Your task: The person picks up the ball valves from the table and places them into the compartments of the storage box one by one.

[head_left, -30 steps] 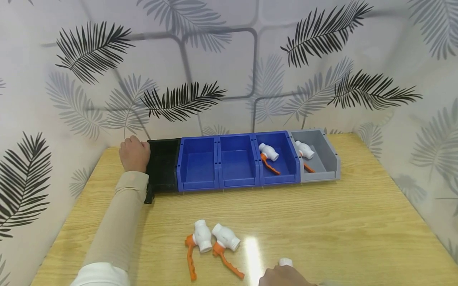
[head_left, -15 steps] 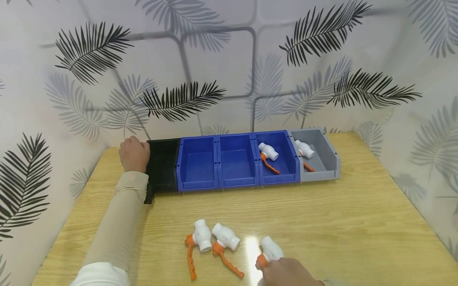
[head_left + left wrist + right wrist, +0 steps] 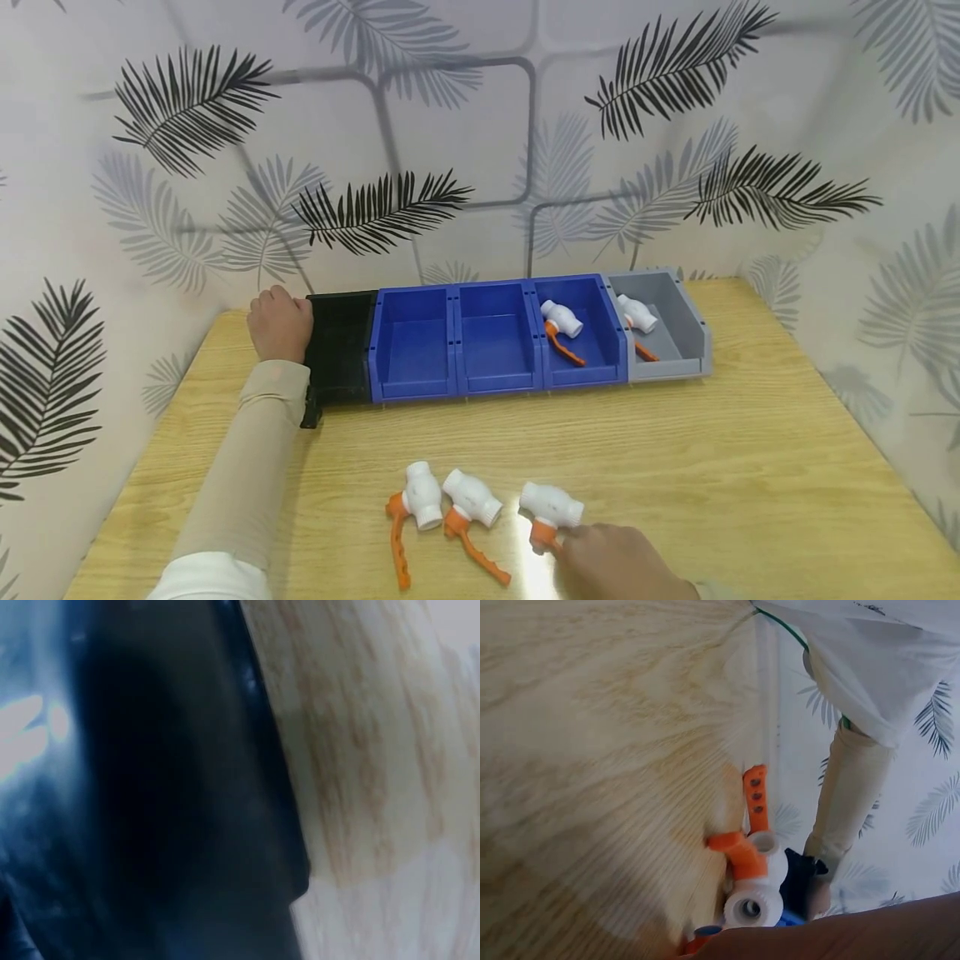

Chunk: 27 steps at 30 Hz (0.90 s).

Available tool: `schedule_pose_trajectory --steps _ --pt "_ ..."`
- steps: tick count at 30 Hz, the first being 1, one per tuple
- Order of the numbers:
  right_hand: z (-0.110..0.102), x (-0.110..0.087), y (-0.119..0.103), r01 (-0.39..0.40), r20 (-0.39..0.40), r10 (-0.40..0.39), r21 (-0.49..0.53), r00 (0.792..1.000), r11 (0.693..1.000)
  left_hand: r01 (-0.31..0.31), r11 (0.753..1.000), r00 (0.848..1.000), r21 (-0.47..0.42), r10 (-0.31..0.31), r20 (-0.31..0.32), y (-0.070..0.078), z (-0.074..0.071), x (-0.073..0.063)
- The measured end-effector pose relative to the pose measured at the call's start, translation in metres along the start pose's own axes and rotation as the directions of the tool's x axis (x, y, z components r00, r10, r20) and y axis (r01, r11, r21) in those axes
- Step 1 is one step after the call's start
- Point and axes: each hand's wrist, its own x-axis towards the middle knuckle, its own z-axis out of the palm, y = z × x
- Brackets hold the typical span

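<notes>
My left hand (image 3: 280, 325) holds the left wall of the black bin (image 3: 341, 354), fingers curled at its rim. Dark plastic of this bin fills much of the left wrist view. Close to the table's front, my right hand (image 3: 618, 558) grips a white ball valve (image 3: 552, 505) by its orange handle, most of which the hand hides. Left of it two more ball valves lie on the wood: one with its handle toward me (image 3: 424, 497), the other with its handle slanting right (image 3: 472, 498).
Right of the black bin run several joined blue bins (image 3: 416, 389) and a grey bin (image 3: 671, 368). The rightmost blue bin holds one ball valve (image 3: 562, 320); the grey bin holds another (image 3: 637, 314). A leaf-patterned wall (image 3: 480, 158) stands behind the wooden table (image 3: 712, 467).
The right hand has come up from the bottom edge and leftward with the ball valve, whose white body has turned and shows fully now. The left hand stays at the black bin.
</notes>
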Motion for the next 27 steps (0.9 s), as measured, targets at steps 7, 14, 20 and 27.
schedule_pose_trajectory --steps 7,14,20,27 --pt "0.002 0.002 0.017 0.013 -0.102 -0.012 0.019 0.995 1.000 -0.004 1.000 1.000 0.002 0.004 -0.010 0.001 -0.001 0.000" --pt "0.006 0.003 0.026 0.021 -0.204 -0.007 0.064 0.979 0.998 -0.005 1.000 1.000 -0.009 0.005 -0.014 0.003 -0.003 -0.001" --pt "0.008 0.004 0.028 0.028 -0.240 -0.005 0.095 0.971 0.995 -0.004 1.000 1.000 -0.011 0.004 -0.012 0.003 -0.004 -0.001" --pt "0.008 0.005 0.029 0.043 -0.249 -0.015 0.104 0.968 0.994 0.009 1.000 1.000 0.002 -0.009 0.021 0.001 -0.002 0.000"
